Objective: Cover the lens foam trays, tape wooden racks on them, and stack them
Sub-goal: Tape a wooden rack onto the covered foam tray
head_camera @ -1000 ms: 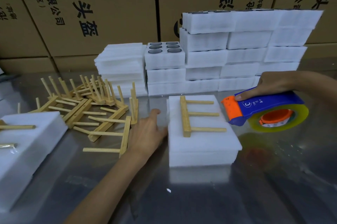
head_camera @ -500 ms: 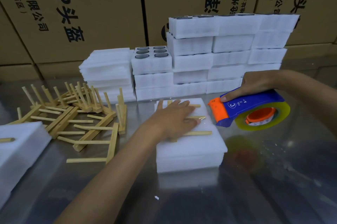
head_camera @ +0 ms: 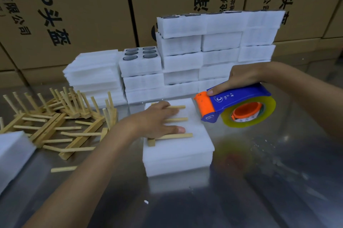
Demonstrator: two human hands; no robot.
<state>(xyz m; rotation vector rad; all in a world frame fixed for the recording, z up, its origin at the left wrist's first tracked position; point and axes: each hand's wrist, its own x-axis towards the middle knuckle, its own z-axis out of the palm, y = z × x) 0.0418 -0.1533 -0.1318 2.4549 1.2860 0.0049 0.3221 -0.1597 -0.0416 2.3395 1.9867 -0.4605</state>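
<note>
Nearest, bare metal table [head_camera: 185, 205], wide and free for elbows and forearms. On it, covered foam tray [head_camera: 176, 155], front and right edges exposed, nothing crowding them. Lying on the tray's lid, wooden rack [head_camera: 176, 135], prongs pointing right, pinned flat by left hand [head_camera: 157, 122] with fingers straight and spread, pressing, not curled around anything.

Just right of the tray and above the table, tape dispenser [head_camera: 235, 109], grasped around its blue body by right hand [head_camera: 241, 79], orange mouth aimed at the tray's right edge, apart from it.

Likely trouble: tape laid over the pressing fingers, since these cover most of the prongs; rack skewing under the dispenser's pull if pressure eases; soft foam denting or lid sliding off square; tape missing the side wall and gripping only the top.

Left, loose pile of racks [head_camera: 61, 125], near the left forearm, easily knocked. Behind, stacked foam trays [head_camera: 204, 51] just beyond the tray's far edge, limiting any forward run of tape. Farthest, cardboard cartons [head_camera: 74, 14].
</note>
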